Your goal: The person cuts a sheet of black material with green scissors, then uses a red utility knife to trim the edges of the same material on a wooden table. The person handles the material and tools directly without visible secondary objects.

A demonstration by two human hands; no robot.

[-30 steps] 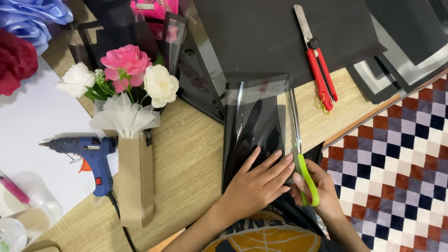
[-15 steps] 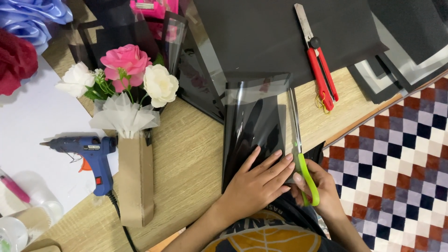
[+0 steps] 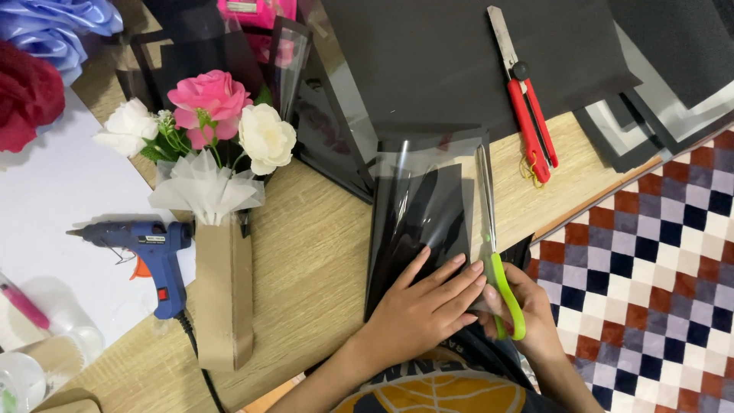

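The left hand (image 3: 428, 306) is lying flat, fingers spread, pressing down a dark glossy sheet (image 3: 420, 214) near the front edge of the wooden bench (image 3: 313, 252), while the right hand (image 3: 527, 313) is curling closed around the green handles of a pair of scissors (image 3: 493, 237), whose blades are running up along the sheet's right edge. To the right, the bench edge is giving way to a checkered floor (image 3: 650, 275); bare wood is lying open between the sheet and a kraft-paper bouquet (image 3: 218, 229). The bouquet is carrying three flowers, one pink and two white. One blue glue gun (image 3: 145, 252) is lying just left of it on white paper (image 3: 53, 206), and one red utility knife (image 3: 527, 107) is resting on black foam sheets (image 3: 459, 61). Blue and red ribbon flowers (image 3: 38, 53) are being cropped at the upper-left corner, clear containers at the lower left are hard to make out, and the right hand's fingertips are hidden under the handles.
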